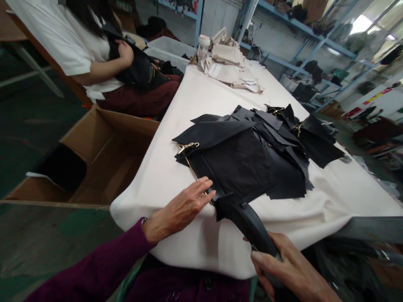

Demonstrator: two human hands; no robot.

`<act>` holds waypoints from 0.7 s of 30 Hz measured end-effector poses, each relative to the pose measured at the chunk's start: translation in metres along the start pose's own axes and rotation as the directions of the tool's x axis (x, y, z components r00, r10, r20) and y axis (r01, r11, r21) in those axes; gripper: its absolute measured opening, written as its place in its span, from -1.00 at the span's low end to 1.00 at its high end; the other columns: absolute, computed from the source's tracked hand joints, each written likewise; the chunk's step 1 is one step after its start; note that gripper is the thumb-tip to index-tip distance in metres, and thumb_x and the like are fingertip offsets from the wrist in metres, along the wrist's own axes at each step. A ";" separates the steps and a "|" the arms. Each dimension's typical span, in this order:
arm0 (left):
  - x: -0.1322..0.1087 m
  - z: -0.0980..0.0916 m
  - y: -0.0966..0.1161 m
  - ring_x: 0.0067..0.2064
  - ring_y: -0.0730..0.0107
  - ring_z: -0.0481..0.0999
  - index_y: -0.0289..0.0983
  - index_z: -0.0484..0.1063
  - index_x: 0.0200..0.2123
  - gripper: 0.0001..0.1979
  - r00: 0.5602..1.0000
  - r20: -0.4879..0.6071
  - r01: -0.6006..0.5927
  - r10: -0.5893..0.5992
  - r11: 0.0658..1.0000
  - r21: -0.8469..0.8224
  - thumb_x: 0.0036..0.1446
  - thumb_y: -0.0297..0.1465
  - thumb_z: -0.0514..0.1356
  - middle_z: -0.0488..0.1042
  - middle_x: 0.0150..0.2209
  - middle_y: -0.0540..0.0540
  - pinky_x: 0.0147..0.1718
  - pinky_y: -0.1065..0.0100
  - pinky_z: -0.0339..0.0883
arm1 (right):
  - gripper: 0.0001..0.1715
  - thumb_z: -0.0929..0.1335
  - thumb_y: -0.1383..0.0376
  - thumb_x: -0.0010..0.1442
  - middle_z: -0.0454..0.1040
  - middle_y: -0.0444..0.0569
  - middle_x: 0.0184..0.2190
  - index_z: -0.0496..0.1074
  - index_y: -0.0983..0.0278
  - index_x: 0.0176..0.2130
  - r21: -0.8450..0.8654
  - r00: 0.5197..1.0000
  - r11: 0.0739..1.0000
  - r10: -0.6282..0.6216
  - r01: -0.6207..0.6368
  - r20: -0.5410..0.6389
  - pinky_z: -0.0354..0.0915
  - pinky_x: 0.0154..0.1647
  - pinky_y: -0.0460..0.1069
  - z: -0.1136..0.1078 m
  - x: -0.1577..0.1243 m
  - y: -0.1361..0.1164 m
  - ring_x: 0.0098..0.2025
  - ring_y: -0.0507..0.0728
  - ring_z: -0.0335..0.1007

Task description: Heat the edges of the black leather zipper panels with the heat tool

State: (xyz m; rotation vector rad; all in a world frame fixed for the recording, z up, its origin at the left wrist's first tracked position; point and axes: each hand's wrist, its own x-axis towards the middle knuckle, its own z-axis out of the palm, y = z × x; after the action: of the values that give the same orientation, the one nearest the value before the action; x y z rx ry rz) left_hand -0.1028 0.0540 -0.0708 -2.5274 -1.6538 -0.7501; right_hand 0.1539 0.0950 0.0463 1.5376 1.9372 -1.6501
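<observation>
My left hand (pixel 181 206) lies with fingers stretched out on the near end of a gold-toothed zipper (pixel 192 168), which edges a black panel (pixel 241 161). A gold zipper pull (pixel 188 147) sits at the zipper's far end. My right hand (pixel 285 264) is closed around a smooth, curved black piece (pixel 248 220) that looks like leather. It bends over the table's near edge, and its far end meets the panel close to my left fingertips. Whether the two are joined, I cannot tell. Other black pieces (pixel 288 167) lie stacked beneath and beyond the panel.
A white-covered table (pixel 166 167) extends away from me, bearing beige pieces (pixel 228 67) and a clear jar (pixel 203 46) at its far end. Left of it stands an open cardboard box (pixel 103 142). Beyond that, a seated person (pixel 110 63) handles a black item.
</observation>
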 end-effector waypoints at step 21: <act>0.003 -0.002 0.001 0.21 0.10 0.16 -0.32 0.29 0.03 -0.59 0.999 -0.009 0.039 -0.040 0.996 -0.084 0.17 -0.69 -0.09 0.20 0.10 -0.28 0.13 0.03 0.27 | -0.52 0.23 -0.08 0.16 0.29 -0.17 -0.67 0.30 0.24 -0.49 0.035 0.986 0.999 -0.004 0.010 -0.167 0.21 -0.40 0.01 -0.011 -0.035 0.017 -0.55 0.09 0.26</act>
State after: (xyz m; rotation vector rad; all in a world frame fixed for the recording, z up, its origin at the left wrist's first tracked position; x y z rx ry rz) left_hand -0.1019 0.0553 -0.0673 -2.5484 -1.7086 -0.8525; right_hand 0.1873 0.0812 0.0634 1.7363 2.0059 -1.6137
